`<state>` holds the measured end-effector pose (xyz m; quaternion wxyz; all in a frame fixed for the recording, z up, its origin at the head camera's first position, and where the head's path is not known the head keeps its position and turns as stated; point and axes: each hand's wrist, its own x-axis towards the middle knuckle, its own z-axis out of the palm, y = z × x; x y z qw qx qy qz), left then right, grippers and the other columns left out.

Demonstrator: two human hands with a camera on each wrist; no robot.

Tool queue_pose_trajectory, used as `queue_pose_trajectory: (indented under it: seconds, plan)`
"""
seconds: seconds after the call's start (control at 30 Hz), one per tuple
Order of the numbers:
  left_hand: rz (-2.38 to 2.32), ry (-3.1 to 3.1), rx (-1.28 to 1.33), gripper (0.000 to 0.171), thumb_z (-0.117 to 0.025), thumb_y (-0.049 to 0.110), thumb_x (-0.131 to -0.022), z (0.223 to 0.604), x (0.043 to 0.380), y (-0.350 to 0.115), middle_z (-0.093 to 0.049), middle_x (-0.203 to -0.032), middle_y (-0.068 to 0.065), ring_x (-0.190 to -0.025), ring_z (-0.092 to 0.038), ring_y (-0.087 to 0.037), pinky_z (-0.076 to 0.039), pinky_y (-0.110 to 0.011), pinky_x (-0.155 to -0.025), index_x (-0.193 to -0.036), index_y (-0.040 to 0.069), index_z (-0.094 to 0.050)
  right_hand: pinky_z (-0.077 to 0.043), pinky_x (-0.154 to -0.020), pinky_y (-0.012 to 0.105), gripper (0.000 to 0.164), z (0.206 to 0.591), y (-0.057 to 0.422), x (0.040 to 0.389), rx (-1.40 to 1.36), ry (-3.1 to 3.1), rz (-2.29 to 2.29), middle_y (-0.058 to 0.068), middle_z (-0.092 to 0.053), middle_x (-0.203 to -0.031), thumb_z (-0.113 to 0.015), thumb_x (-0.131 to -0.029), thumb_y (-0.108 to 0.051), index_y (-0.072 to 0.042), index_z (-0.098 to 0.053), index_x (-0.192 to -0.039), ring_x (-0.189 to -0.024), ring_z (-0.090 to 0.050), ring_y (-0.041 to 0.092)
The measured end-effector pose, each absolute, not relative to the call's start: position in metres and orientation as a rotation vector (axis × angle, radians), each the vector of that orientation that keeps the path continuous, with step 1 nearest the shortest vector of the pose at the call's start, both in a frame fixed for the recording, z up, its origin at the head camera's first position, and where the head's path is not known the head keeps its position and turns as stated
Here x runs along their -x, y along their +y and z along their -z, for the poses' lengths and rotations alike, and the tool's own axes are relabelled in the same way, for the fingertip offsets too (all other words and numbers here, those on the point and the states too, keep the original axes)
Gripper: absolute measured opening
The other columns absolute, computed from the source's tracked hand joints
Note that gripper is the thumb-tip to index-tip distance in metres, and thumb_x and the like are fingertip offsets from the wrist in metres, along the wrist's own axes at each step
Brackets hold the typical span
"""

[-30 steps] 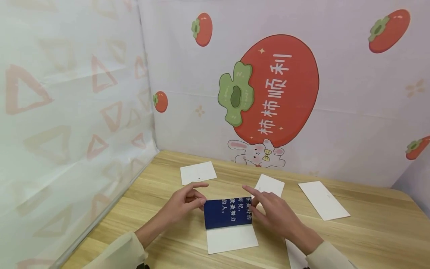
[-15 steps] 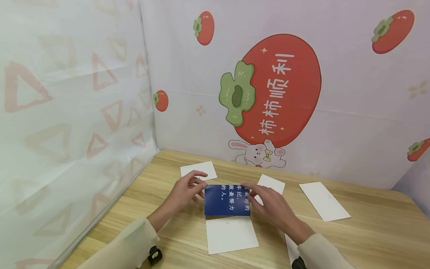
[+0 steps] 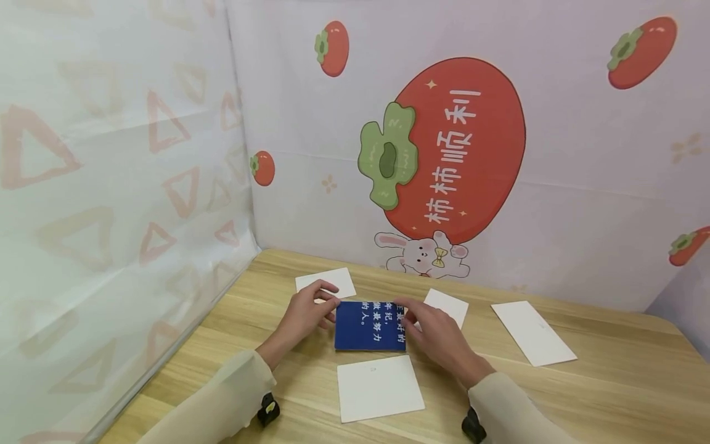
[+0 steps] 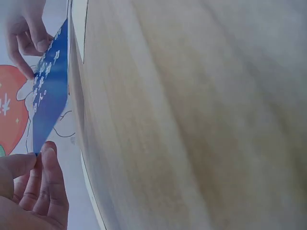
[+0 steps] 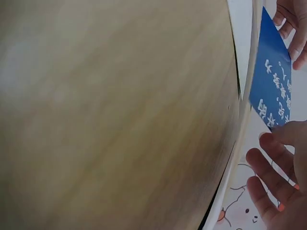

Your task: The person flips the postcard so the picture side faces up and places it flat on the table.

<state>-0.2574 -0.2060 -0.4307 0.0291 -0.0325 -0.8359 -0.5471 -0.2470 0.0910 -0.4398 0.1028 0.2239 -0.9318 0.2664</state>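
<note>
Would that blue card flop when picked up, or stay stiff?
Probably fairly stiff: the blue card spans flat between the left hand and right hand, without visible sag. Likely light, since a pinch at each end holds it. It looks thin, so it might bend if squeezed.
</note>
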Motion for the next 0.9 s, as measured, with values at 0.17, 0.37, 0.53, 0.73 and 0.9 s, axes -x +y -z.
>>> queue_pose_trajectory:
  seconds: [0.17, 0.37, 0.53, 0.73, 0.9]
  plan:
    - [1.585, -2.615, 0.045, 0.019, -0.074, 0.007, -0.101, 0.432, 0.259, -0.206, -0.081, -0.099, -0.008, -0.066, -0.078, -0.019, -0.064, -0.032, -0.058, -0.12, 0.003, -0.072, -0.055, -0.084, 0.036, 0.046, 0.443, 0.085, 0.25, -0.619, -2.835, -0.846, -0.009, -0.07, -0.096, -0.074, -0.102, -0.01, -0.021, -0.067, -0.147, -0.087, -0.06, 0.011]
    - [1.483, -2.658, 0.021, 0.018, -0.075, 0.007, -0.101, 0.433, 0.261, -0.206, -0.08, -0.1, -0.007, -0.067, -0.077, -0.015, -0.062, -0.029, -0.057, -0.118, 0.002, -0.073, -0.054, -0.085, 0.036, 0.047, 0.445, 0.082, 0.251, -0.618, -2.897, -0.815, -0.008, -0.068, -0.098, -0.075, -0.102, -0.013, -0.018, -0.068, -0.148, -0.093, -0.06, 0.013]
    - [1.467, -2.678, 0.024, 0.019, -0.075, 0.008, -0.101, 0.433, 0.261, -0.208, -0.079, -0.102, -0.007, -0.07, -0.074, -0.014, -0.058, -0.026, -0.054, -0.119, 0.002, -0.073, -0.06, -0.099, 0.046, 0.044, 0.444, 0.082, 0.248, -0.651, -2.89, -0.83, -0.001, -0.074, -0.113, -0.075, -0.102, -0.011, -0.016, -0.069, -0.145, -0.103, -0.065, 0.017]
    - [1.473, -2.714, 0.003, 0.021, -0.074, 0.01, -0.103, 0.431, 0.258, -0.21, -0.077, -0.106, -0.007, -0.072, -0.073, -0.016, -0.054, -0.025, -0.053, -0.123, 0.004, -0.072, -0.056, -0.113, 0.053, 0.041, 0.444, 0.086, 0.244, -0.63, -2.89, -0.841, 0.005, -0.072, -0.141, -0.072, -0.105, -0.018, -0.016, -0.069, -0.146, -0.127, -0.069, 0.025]
    - [1.393, -2.764, 0.05, 0.02, -0.073, 0.011, -0.104, 0.429, 0.254, -0.211, -0.078, -0.106, -0.006, -0.069, -0.072, -0.017, -0.054, -0.027, -0.054, -0.123, 0.006, -0.072, -0.052, -0.117, 0.055, 0.044, 0.444, 0.091, 0.239, -0.671, -2.875, -0.849, 0.005, -0.07, -0.146, -0.074, -0.103, -0.018, -0.018, -0.069, -0.146, -0.137, -0.064, 0.029]
